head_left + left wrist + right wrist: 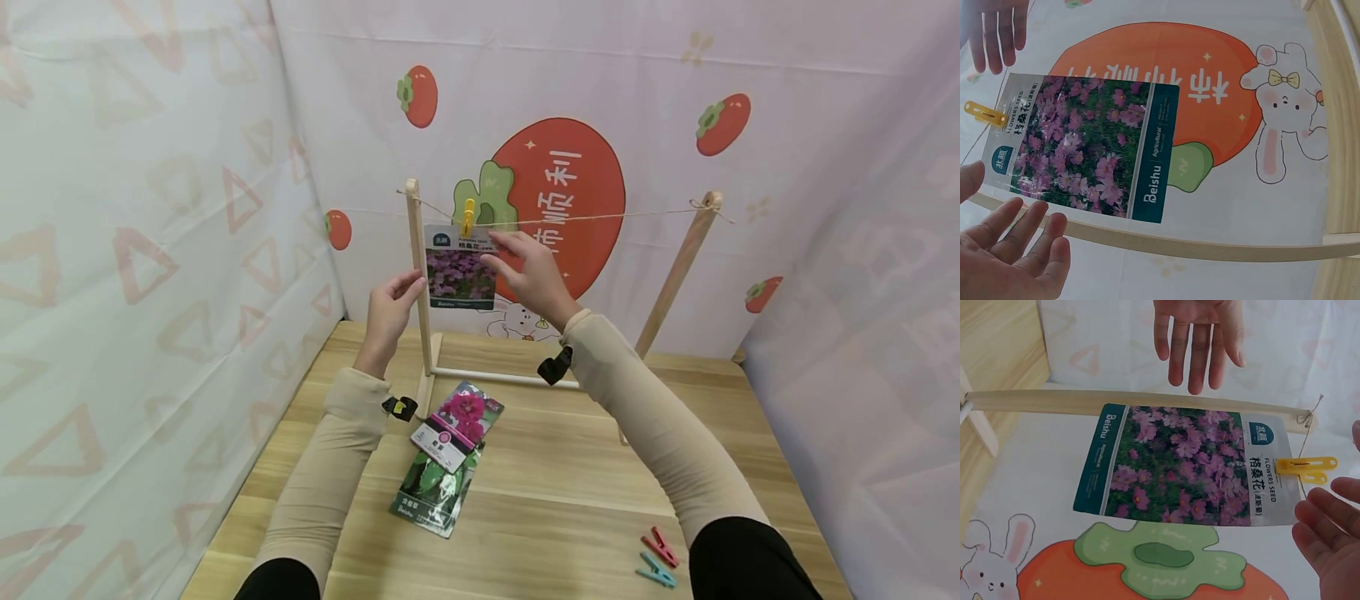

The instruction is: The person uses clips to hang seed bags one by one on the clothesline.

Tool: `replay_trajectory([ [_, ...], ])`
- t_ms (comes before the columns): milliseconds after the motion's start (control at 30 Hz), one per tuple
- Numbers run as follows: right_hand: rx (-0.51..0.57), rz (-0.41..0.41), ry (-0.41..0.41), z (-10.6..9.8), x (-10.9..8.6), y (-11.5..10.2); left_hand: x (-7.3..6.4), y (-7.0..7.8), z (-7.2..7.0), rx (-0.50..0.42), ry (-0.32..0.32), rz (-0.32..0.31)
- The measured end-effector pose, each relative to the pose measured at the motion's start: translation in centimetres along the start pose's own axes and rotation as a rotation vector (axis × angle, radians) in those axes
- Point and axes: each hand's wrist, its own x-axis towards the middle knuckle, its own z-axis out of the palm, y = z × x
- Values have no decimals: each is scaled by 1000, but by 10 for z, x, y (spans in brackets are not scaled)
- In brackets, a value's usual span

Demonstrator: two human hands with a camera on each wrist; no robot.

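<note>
A flower seed packet [461, 275] with pink blossoms hangs from a string [600, 217], held at its top edge by a yellow clothespin [468, 218]. My right hand [538, 273] is at the packet's upper right corner, its fingers spread and relaxed. In the right wrist view, the fingertips of that right hand [1335, 534] lie right beside the packet's corner, below the clothespin. My left hand [390, 315] is by the left wooden post [417, 275], left of the packet. The left wrist view shows this left hand [1019, 253] with loosely bent fingers, holding nothing.
The string runs to a right wooden post [678, 275], and a white bar [502, 377] joins the posts low down. On the table [555, 492], a magenta-flower packet [459, 421] overlaps a green-leaf packet [435, 492]. A red clothespin [660, 547] and a teal clothespin [657, 571] lie at front right.
</note>
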Motion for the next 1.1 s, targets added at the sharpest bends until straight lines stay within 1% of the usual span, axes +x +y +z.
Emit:
replay_trajectory([
  [167, -15, 15, -31, 0, -11, 6, -7, -5, 0, -5, -9, 56],
  [233, -27, 22, -45, 1, -16, 8, -9, -8, 0, 0, -14, 60],
  [433, -36, 60, -62, 1, -32, 15, -16, -16, 0, 24, -43, 37],
  [767, -21, 64, -36, 4, -57, 27, -25, -29, 1, 26, -68, 6],
  [967, -7, 81, -29, 4, -74, 35, -29, -41, 3, 54, -93, -22],
  [1100, -8, 88, -24, 4, -86, 40, -33, -48, 3, 76, -104, -19],
])
